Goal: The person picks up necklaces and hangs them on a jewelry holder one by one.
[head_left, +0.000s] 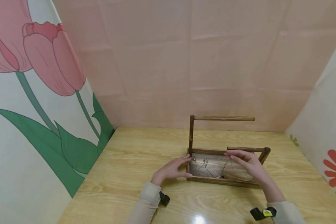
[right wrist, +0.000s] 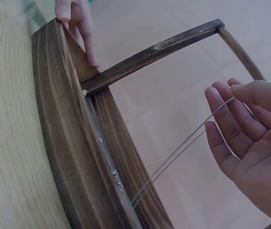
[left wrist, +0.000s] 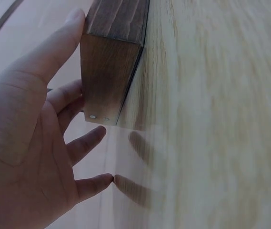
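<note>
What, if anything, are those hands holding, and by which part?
The right hand pinches a thin, silvery, metallic-looking strand by its raised upper part; the left hand holds the dark-brown rectangular wooden tray by its left end.

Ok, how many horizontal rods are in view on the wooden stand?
2: the upper rod on the taller post, and the lower rod on the shorter post, beside the right hand. None seem hidden.
</note>
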`<state>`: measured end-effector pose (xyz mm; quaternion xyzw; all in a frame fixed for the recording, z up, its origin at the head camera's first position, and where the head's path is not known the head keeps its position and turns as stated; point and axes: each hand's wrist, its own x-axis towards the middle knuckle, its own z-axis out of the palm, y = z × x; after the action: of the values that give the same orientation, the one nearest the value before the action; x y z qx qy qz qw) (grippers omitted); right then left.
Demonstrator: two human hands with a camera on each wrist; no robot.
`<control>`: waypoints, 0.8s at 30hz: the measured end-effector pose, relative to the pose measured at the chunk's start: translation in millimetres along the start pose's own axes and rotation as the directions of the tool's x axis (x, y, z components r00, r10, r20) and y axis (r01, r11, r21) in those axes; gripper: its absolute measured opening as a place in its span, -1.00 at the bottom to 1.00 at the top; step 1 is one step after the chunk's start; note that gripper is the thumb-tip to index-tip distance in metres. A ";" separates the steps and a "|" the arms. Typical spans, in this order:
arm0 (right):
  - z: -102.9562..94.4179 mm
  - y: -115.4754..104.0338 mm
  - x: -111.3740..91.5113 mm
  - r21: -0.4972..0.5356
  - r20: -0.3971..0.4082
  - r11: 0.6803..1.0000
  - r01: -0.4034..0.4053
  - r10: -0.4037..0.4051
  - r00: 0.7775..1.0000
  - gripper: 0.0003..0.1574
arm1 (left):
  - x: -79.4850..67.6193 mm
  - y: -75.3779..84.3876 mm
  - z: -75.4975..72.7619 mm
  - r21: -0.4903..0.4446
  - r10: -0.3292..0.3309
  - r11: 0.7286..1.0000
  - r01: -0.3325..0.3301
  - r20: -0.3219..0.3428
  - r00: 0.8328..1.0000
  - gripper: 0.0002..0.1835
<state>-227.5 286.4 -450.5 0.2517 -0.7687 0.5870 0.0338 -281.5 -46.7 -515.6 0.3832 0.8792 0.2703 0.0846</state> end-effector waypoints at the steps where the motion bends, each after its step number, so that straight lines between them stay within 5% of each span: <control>1: 0.2 -0.9 0.2 0.004 -0.001 1.000 -0.005 0.005 1.000 -0.62 | -0.3 0.2 -0.1 0.002 -0.001 1.000 0.001 -0.001 1.000 -0.18; 24: 3.9 -28.2 12.5 -0.003 0.010 0.994 -0.107 0.107 0.994 -0.55 | -0.5 -0.4 0.1 -0.023 -0.004 1.000 0.004 -0.001 1.000 -0.20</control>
<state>-225.4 273.3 -422.3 0.2131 -0.7821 0.5856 -0.0015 -281.4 -47.2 -515.9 0.3804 0.8768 0.2804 0.0888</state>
